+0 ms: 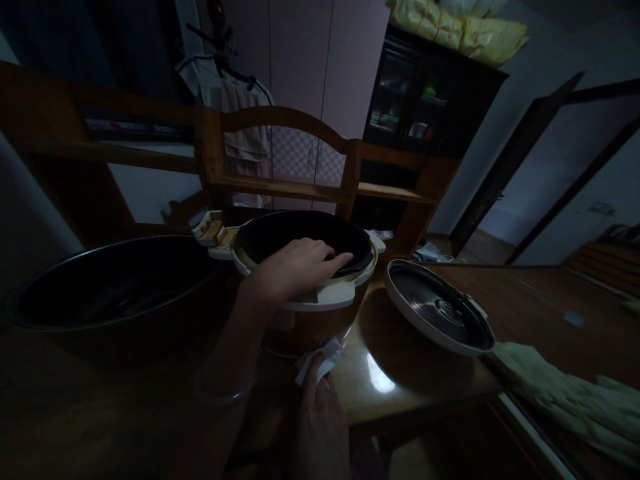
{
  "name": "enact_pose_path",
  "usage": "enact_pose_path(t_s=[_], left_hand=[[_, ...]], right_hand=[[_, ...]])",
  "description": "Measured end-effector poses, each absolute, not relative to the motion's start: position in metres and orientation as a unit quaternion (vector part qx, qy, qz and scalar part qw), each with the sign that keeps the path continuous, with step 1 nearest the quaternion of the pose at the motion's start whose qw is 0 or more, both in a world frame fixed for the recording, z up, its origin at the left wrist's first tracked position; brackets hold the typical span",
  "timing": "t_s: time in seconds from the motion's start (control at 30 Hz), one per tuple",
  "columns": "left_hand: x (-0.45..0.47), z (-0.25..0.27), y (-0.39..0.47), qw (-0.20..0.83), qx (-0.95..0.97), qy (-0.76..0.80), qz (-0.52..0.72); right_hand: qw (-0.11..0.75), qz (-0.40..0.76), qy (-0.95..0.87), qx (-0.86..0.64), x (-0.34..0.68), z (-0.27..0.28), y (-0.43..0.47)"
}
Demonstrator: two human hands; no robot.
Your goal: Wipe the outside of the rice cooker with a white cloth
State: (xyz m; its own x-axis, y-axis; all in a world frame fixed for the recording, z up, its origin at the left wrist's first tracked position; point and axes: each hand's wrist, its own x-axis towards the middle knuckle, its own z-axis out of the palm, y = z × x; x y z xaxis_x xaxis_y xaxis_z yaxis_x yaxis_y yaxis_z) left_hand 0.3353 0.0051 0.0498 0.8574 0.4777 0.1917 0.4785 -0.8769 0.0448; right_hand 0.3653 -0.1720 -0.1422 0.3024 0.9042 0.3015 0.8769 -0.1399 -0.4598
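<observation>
A large rice cooker [320, 327] with a white rim and a dark inside stands on the wooden table, its top uncovered. My left hand [300, 263] lies over its near rim, fingers curled down into the dark opening and thumb stretched out to the right. The fingertips are hidden inside. Low at the cooker's front, my right hand [320, 407] pinches a crumpled white tissue [327, 360] close to the base. To the right, the round cooker lid [440, 310] lies with its metal inner side up. A wide dark pot [125, 323] stands at the left.
A wooden headboard-like frame [285, 120] rises behind the cooker. Pale green fabric [565, 393] lies at the right beyond the table edge. Farther back are a dark cabinet [415, 100], hanging clothes [245, 127] and a doorway on the right. The room is dim.
</observation>
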Motion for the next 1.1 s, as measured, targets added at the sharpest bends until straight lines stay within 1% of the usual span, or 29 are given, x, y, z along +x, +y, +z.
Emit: enact_pose_path(t_s=[0.13, 0.27, 0.43, 0.57, 0.63, 0.73, 0.8, 0.83, 0.87, 0.93, 0.97, 1.03, 1.1], left_hand=[[0.335, 0.050, 0.005, 0.000, -0.964, -0.246, -0.097], [0.335, 0.050, 0.005, 0.024, -0.967, -0.235, -0.095], [0.335, 0.048, 0.007, -0.002, -0.964, -0.245, -0.103], [0.335, 0.047, 0.008, 0.026, -0.968, -0.229, -0.099], [0.335, 0.047, 0.008, 0.021, -0.967, -0.235, -0.099], [0.334, 0.048, 0.006, 0.022, -0.967, -0.235, -0.099], [0.334, 0.049, 0.005, 0.027, -0.967, -0.233, -0.099], [0.334, 0.049, 0.005, 0.026, -0.966, -0.236, -0.101], [0.334, 0.049, 0.005, 0.026, -0.966, -0.237, -0.101], [0.334, 0.049, 0.006, 0.031, -0.967, -0.234, -0.098], [0.334, 0.048, 0.007, 0.035, -0.968, -0.231, -0.095], [0.335, 0.047, 0.008, 0.039, -0.968, -0.229, -0.092], [0.335, 0.047, 0.008, 0.033, -0.968, -0.230, -0.098]], right_hand=[[0.280, 0.033, -0.593, -0.754, 0.366, -0.146, -0.169], [0.278, 0.035, -0.601, -0.748, 0.363, -0.144, -0.169], [0.276, 0.038, -0.614, -0.739, 0.363, -0.131, -0.180], [0.272, 0.039, -0.620, -0.735, 0.360, -0.130, -0.182], [0.270, 0.039, -0.622, -0.734, 0.353, -0.142, -0.178], [0.267, 0.035, -0.624, -0.733, 0.338, -0.175, -0.166], [0.281, 0.018, -0.634, -0.720, 0.333, -0.197, -0.160], [0.290, 0.036, -0.639, -0.711, 0.334, -0.205, -0.160], [0.310, 0.071, -0.655, -0.685, 0.337, -0.209, -0.162], [0.401, 0.175, -0.635, -0.636, 0.350, -0.206, -0.173], [0.467, 0.221, -0.592, -0.618, 0.359, -0.200, -0.181], [0.607, 0.315, -0.432, -0.588, 0.379, -0.184, -0.198], [0.641, 0.328, -0.375, -0.584, 0.401, -0.169, -0.210]])
